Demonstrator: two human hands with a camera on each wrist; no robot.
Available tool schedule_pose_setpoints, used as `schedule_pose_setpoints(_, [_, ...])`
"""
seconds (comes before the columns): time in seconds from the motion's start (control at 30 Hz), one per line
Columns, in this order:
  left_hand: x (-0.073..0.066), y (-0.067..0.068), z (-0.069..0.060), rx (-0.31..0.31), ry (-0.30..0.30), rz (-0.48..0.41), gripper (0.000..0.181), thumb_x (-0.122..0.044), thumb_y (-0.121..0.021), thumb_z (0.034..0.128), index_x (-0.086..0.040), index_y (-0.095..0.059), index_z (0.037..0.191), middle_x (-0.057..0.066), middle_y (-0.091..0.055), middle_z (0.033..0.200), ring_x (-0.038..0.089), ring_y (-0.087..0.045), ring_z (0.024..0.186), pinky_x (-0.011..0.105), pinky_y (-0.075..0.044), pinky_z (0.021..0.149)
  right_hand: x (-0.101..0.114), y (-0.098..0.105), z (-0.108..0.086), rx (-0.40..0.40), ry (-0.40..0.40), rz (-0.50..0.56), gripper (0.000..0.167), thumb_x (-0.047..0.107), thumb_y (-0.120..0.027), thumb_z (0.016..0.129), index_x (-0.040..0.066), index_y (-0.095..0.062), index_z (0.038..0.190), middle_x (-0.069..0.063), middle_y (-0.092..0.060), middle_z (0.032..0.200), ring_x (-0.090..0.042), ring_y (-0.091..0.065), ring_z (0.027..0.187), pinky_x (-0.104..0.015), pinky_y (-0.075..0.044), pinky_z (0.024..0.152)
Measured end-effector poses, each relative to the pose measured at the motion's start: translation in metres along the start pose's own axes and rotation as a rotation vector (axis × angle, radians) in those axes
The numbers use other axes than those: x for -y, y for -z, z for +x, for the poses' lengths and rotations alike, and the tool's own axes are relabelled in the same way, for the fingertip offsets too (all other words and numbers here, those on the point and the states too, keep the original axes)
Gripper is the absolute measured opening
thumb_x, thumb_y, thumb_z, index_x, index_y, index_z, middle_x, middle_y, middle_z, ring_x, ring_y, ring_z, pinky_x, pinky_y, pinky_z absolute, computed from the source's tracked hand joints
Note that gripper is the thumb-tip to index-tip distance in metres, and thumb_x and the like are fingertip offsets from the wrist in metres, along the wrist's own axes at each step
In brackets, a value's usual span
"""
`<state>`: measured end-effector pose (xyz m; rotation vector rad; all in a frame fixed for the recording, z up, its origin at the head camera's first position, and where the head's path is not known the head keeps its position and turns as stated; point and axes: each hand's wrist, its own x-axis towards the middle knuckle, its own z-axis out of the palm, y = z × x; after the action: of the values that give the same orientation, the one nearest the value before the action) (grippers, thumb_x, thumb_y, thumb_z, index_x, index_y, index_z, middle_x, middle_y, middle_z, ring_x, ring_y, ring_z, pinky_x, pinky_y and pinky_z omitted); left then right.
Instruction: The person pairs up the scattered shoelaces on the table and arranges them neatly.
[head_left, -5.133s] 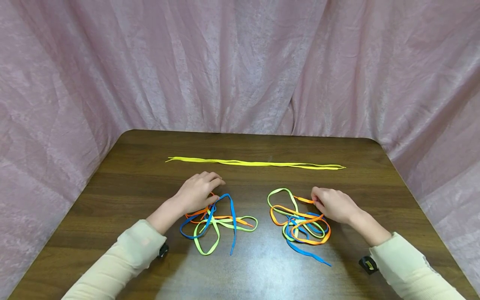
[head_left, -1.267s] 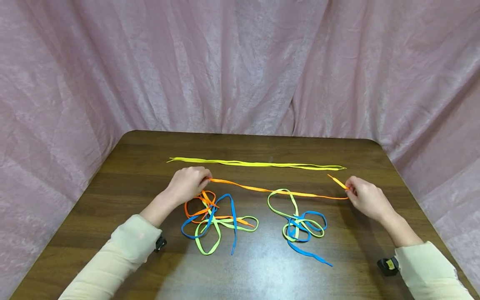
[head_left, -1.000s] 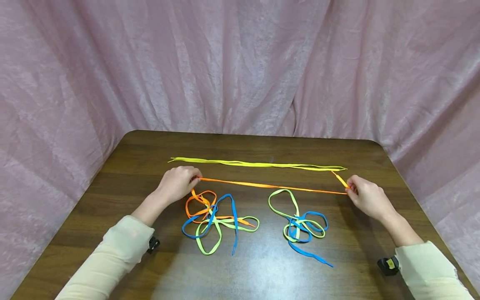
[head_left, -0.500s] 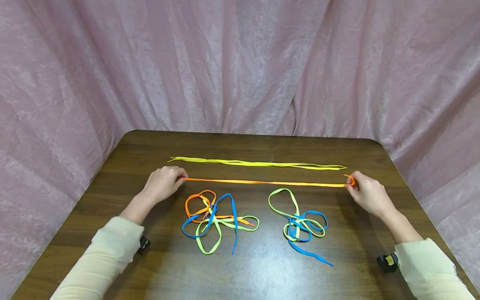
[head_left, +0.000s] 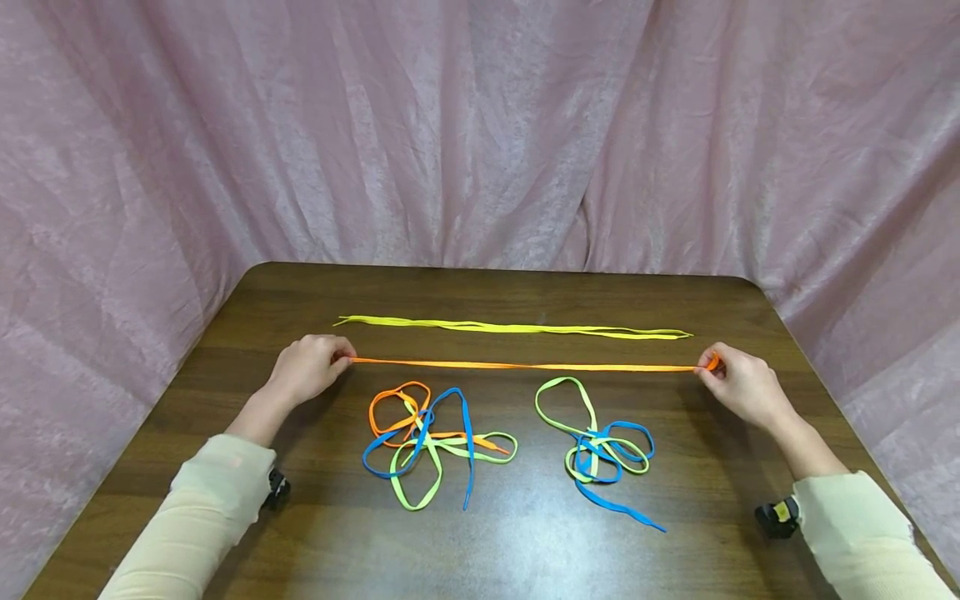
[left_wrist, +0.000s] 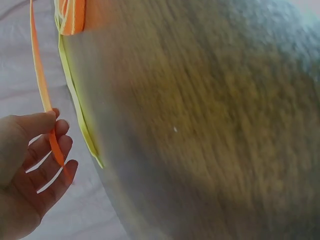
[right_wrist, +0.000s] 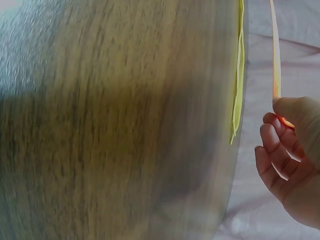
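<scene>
One flat orange shoelace (head_left: pixel 480 365) is stretched straight between my two hands, in front of a yellow pair. My left hand (head_left: pixel 309 368) pinches one end between thumb and index finger; in the left wrist view its tip hangs past the fingers (left_wrist: pixel 59 177). My right hand (head_left: pixel 744 385) pinches the other end, whose tip curls up beside the thumb. Nearer me on the left, a loose tangle holds another orange shoelace (head_left: pixel 375 410), a blue shoelace (head_left: pixel 467 417) and a lime green shoelace (head_left: pixel 412 506). A second tangle, right of it, has a blue shoelace (head_left: pixel 622 510) and a lime green shoelace (head_left: pixel 540 400).
Yellow shoelaces (head_left: pixel 510 328) lie side by side in a straight line across the far part of the wooden table (head_left: pixel 225 333). A pink curtain (head_left: pixel 450 142) hangs behind the table and along both sides. A small black device is strapped at each wrist.
My right hand drew an orange shoelace out of the right tangle. My left hand took its other part and slid leftward along it, pulling it from slack to taut.
</scene>
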<state>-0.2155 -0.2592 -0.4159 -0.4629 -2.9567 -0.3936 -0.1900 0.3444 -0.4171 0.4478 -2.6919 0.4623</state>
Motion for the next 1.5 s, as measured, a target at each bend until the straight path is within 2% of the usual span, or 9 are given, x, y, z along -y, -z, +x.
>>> schedule_pose_setpoints(0.3, [0.011, 0.000, -0.003, 0.014, 0.036, 0.008, 0.005, -0.013, -0.066, 0.0815, -0.014, -0.069, 0.086, 0.003, -0.066, 0.081, 0.022, -0.056, 0.064, 0.040, -0.044, 0.053, -0.007, 0.001, -0.002, 0.041, -0.015, -0.020, 0.013, 0.004, -0.068, 0.073, 0.011, -0.057, 0.076, 0.004, -0.054, 0.062, -0.008, -0.048, 0.056, -0.030, -0.037, 0.048])
schedule_pose_setpoints(0.6, [0.023, 0.002, -0.007, 0.007, 0.066, 0.004, 0.004, -0.014, -0.065, 0.0818, -0.014, -0.069, 0.084, 0.005, -0.066, 0.080, 0.026, -0.059, 0.067, 0.043, -0.044, 0.053, -0.013, 0.001, -0.005, 0.106, -0.018, -0.064, 0.010, 0.007, -0.065, 0.077, 0.009, -0.056, 0.077, 0.002, -0.054, 0.063, -0.014, -0.048, 0.053, -0.034, -0.036, 0.046])
schedule_pose_setpoints(0.67, [0.024, 0.001, -0.008, -0.010, 0.069, 0.005, 0.003, -0.013, -0.066, 0.0808, -0.014, -0.068, 0.081, 0.004, -0.065, 0.078, 0.024, -0.058, 0.065, 0.041, -0.043, 0.052, -0.014, 0.001, -0.006, 0.133, -0.023, -0.071, 0.011, 0.009, -0.065, 0.078, 0.009, -0.054, 0.075, 0.002, -0.051, 0.061, -0.015, -0.046, 0.053, -0.034, -0.035, 0.045])
schedule_pose_setpoints(0.83, [0.028, 0.001, -0.010, 0.002, 0.095, 0.003, 0.003, -0.015, -0.066, 0.0813, -0.015, -0.068, 0.080, 0.003, -0.065, 0.076, 0.023, -0.057, 0.064, 0.039, -0.042, 0.050, -0.017, 0.000, -0.008, 0.181, -0.025, -0.075, 0.018, 0.012, -0.066, 0.080, 0.011, -0.050, 0.072, 0.002, -0.048, 0.060, -0.014, -0.042, 0.052, -0.031, -0.033, 0.045])
schedule_pose_setpoints(0.9, [0.029, 0.003, -0.010, 0.025, 0.108, -0.005, 0.004, -0.016, -0.065, 0.0825, -0.015, -0.068, 0.082, 0.004, -0.065, 0.078, 0.025, -0.057, 0.065, 0.040, -0.042, 0.051, -0.018, -0.001, -0.008, 0.173, -0.015, -0.073, 0.017, 0.011, -0.066, 0.079, 0.010, -0.051, 0.072, 0.001, -0.049, 0.063, -0.014, -0.043, 0.054, -0.032, -0.034, 0.046])
schedule_pose_setpoints(1.1, [0.032, 0.004, -0.009, 0.032, 0.123, -0.008, 0.004, -0.017, -0.065, 0.0825, -0.015, -0.068, 0.082, 0.005, -0.065, 0.078, 0.027, -0.058, 0.065, 0.042, -0.042, 0.051, -0.021, -0.004, -0.006, 0.138, 0.018, -0.064, 0.012, 0.005, -0.064, 0.075, 0.009, -0.054, 0.076, -0.001, -0.054, 0.067, -0.017, -0.048, 0.057, -0.036, -0.038, 0.049])
schedule_pose_setpoints(1.33, [0.037, 0.004, -0.008, 0.042, 0.143, -0.011, 0.006, -0.018, -0.065, 0.0832, -0.013, -0.069, 0.085, 0.006, -0.066, 0.078, 0.029, -0.058, 0.067, 0.042, -0.041, 0.051, -0.021, -0.003, 0.001, 0.159, 0.009, -0.076, 0.008, 0.007, -0.064, 0.076, 0.009, -0.056, 0.076, 0.000, -0.056, 0.068, -0.016, -0.050, 0.057, -0.037, -0.039, 0.049])
schedule_pose_setpoints(1.5, [0.040, 0.003, -0.006, 0.055, 0.165, -0.020, 0.007, -0.019, -0.065, 0.0834, -0.013, -0.069, 0.085, 0.005, -0.065, 0.076, 0.026, -0.057, 0.066, 0.040, -0.041, 0.051, -0.021, -0.004, 0.006, 0.177, -0.009, -0.085, 0.008, 0.008, -0.065, 0.077, 0.007, -0.058, 0.077, -0.003, -0.055, 0.071, -0.018, -0.051, 0.061, -0.039, -0.041, 0.052])
